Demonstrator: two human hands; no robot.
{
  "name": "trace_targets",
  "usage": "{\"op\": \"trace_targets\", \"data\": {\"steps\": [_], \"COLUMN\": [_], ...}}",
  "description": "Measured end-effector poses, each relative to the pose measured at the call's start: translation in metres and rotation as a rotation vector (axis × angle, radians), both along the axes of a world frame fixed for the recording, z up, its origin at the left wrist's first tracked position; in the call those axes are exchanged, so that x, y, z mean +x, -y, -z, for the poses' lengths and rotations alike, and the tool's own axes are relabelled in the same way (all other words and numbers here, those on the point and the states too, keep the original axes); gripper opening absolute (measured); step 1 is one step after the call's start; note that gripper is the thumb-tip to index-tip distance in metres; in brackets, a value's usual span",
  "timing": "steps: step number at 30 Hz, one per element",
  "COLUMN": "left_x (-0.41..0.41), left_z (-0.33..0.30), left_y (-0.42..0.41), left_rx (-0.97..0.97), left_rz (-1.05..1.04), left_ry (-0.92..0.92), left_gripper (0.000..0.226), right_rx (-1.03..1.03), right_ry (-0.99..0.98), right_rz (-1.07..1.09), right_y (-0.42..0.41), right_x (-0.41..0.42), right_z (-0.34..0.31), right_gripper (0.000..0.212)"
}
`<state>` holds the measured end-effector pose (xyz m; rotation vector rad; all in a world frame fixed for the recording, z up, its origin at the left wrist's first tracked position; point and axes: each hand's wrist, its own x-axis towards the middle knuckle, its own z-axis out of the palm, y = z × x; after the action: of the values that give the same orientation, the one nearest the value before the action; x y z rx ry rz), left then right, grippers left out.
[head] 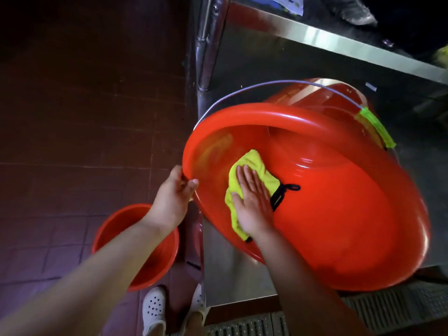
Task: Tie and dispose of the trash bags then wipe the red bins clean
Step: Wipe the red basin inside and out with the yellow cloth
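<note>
Left hand [175, 190] clamps the tipped red bin [339, 214] at its nine-o'clock rim, right hand [252, 202] flat-fingered pressing the yellow cloth [252, 163] inside: light, slick plastic, likely to skid.

Dim, wide-angle view bent at the edges; glare streaks the red bin [339, 214], its right rim motion-blurred.

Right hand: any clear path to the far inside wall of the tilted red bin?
Probably yes. The right hand already lies flat on the yellow cloth inside the tilted red bin; its mouth faces the person, nothing blocks deeper in, and the left hand holds the rim.
</note>
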<state>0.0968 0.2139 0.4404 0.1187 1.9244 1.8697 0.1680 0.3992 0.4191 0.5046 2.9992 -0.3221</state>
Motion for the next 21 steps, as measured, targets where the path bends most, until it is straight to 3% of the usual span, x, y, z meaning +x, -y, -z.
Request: {"op": "trace_targets", "data": {"steps": [6,8,14,21], "left_x": [-0.024,-0.020,0.019,0.024], "left_z": [-0.016,-0.015,0.012,0.023], "left_y": [-0.003,-0.005,-0.016,-0.015], "left_rx": [-0.036,0.001,0.083,0.029], "left_rz": [0.052,0.004,0.029,-0.049], "left_ry": [-0.218,-0.173,0.222,0.176], "left_gripper": [0.005,0.007,0.023,0.023], "right_rx": [-0.096,-0.153,-0.078,-0.058], "right_ry": [0.032,0.047,0.106,-0.026], "right_rz": [0.260,0.314,0.281,0.030], "right_y": [-0.068,-0.079,-0.067,0.039], "right_x": [-0.056,-0.066,-0.066,0.006], "right_z": [-0.001,0.001,0.008,0.005], "right_gripper": [0.062,0.065,0.065,0.070]}}
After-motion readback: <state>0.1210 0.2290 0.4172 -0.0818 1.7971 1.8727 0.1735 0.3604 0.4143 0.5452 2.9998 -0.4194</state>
